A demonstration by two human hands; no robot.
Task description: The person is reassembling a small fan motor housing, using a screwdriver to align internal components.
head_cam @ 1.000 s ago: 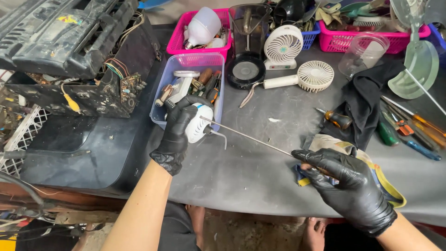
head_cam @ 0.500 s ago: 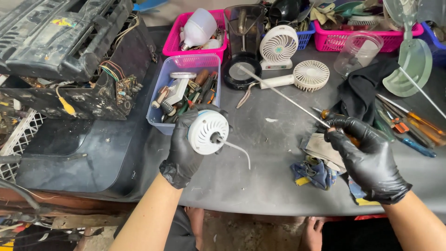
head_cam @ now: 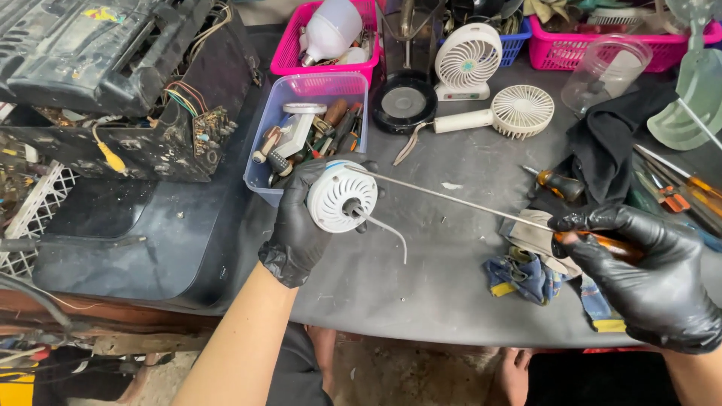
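My left hand [head_cam: 301, 225], in a black glove, holds a round white vented fan motor housing [head_cam: 341, 197] upright above the dark table [head_cam: 421, 278]; a thin grey wire curls down from its centre. My right hand [head_cam: 647, 274], also gloved, grips the orange handle of a long thin screwdriver [head_cam: 466, 204]. The shaft runs left and its tip touches the upper right edge of the housing.
A clear bin of tools [head_cam: 308, 135] sits behind the housing, a pink basket with a bulb [head_cam: 323, 37] beyond it. Two small white fans [head_cam: 519, 111] lie at the back. Opened electronics [head_cam: 120, 83] fill the left. Rags [head_cam: 526, 274], a black cloth and more screwdrivers [head_cam: 677, 195] lie at right.
My left hand has lifted the housing out of the bin area and turned its face toward me. My right hand has swung the screwdriver so its tip now meets the housing.
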